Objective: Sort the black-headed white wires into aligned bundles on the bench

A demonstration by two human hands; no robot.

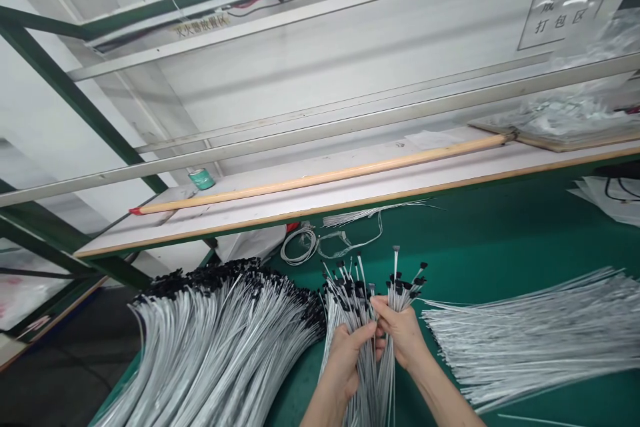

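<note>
My left hand [349,355] is closed around a bundle of grey cables [345,300] with black connector ends pointing up and away from me. Close beside it, my right hand [401,332] grips a smaller bunch of the same grey cables [399,288], also with black ends. The thumbs and fingertips of both hands come together between the two bunches, where one cable end stands near the right thumb. To the left lies a large pile of grey cables [215,340] with black connectors along its far edge. A flat spread of grey cables [540,333] lies to the right.
Beneath everything is a green tabletop [480,247]. Above its back edge runs a white shelf [280,203] bearing a long wooden pole [320,180], a green tape roll [201,179] and plastic bags [570,117]. A coiled cable [299,247] and loose thin cables [360,215] lie below the shelf.
</note>
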